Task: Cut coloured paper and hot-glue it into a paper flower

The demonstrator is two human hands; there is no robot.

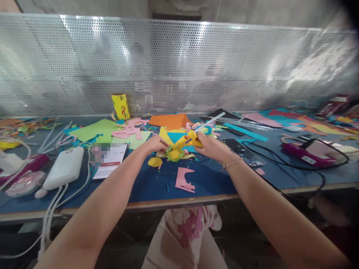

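My right hand [211, 147] is closed around a yellow hot glue gun [186, 140], with a clear glue stick [214, 119] slanting up behind it. The gun's tip points down and left, over a ruffled green and yellow craft flower [175, 154]. Pinched fingers of my left hand [157, 144] hold that flower at its left side, just above the blue tabletop. Whether the tip touches the flower I cannot tell. Close by lies a yellow rounded cutout [155, 161], and nearer the front edge a notched pink piece [185, 180].
Coloured sheets, among them a green one [94, 130] and an orange one [168, 121], cover the back. A phone [110, 160] and white power bank [64, 168] with cables are left. A dark phone [244, 152] and black cable lie right. A perforated metal panel [174, 67] stands behind.
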